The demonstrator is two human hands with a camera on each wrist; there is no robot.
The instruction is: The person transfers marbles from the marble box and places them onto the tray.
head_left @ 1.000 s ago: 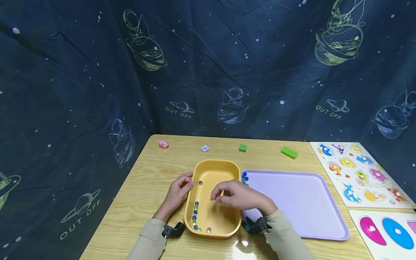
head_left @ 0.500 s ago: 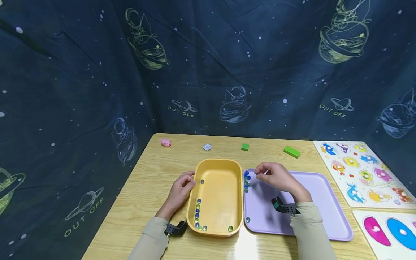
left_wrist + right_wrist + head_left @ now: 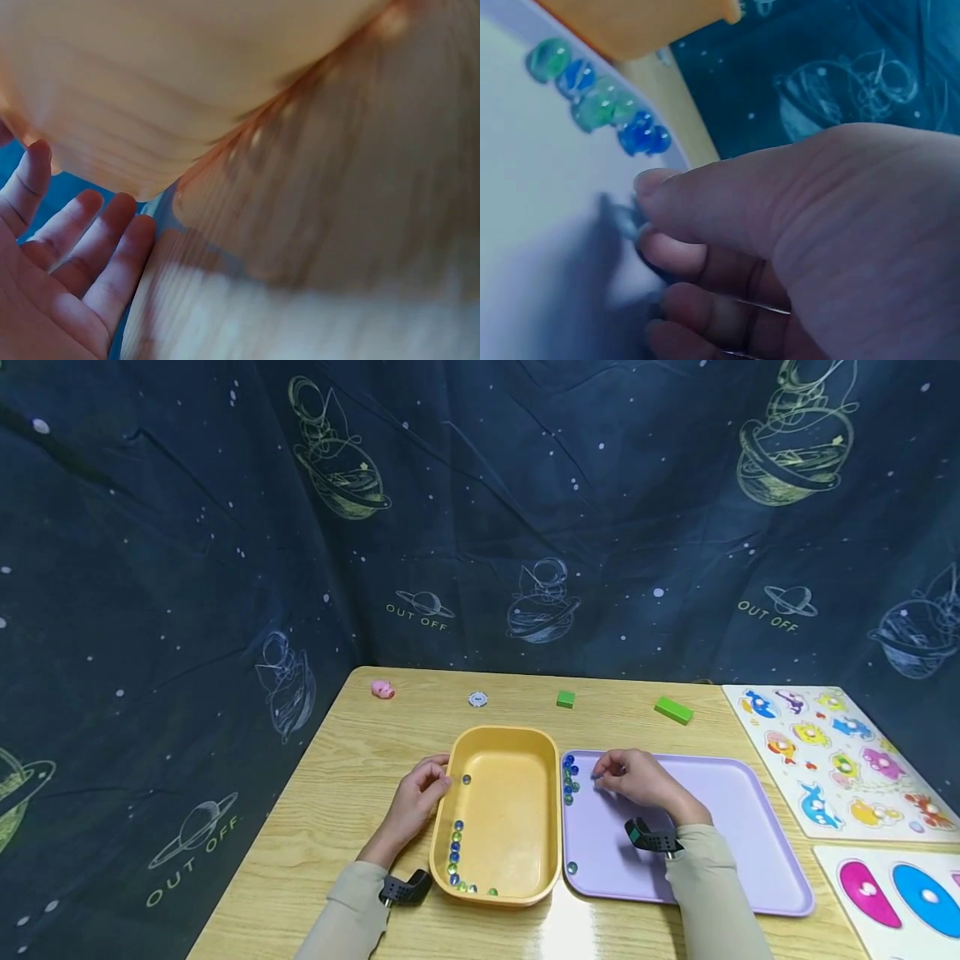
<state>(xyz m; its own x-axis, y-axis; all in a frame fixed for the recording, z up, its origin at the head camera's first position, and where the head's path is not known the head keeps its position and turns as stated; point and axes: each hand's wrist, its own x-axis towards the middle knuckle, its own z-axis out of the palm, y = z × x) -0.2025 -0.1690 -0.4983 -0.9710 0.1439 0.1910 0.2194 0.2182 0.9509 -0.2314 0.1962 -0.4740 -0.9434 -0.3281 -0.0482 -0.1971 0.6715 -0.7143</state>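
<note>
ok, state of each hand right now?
Left hand: open, relaxed at the side of the yellow-orange rectangular plastic bin.
Right hand: closed, pinching a small bluish glass marble.

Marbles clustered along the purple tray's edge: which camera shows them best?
Right wrist: the clustered marbles look largest there, their blue and green clear. The head view shows them tiny, inside the purple tray; left wrist shows none.

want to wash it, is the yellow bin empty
Not empty: the yellow bin holds glass marbles, most along its left side.

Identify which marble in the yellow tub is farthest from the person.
The lone marble near the left hand; the other marbles in the tub lie closer.
</note>
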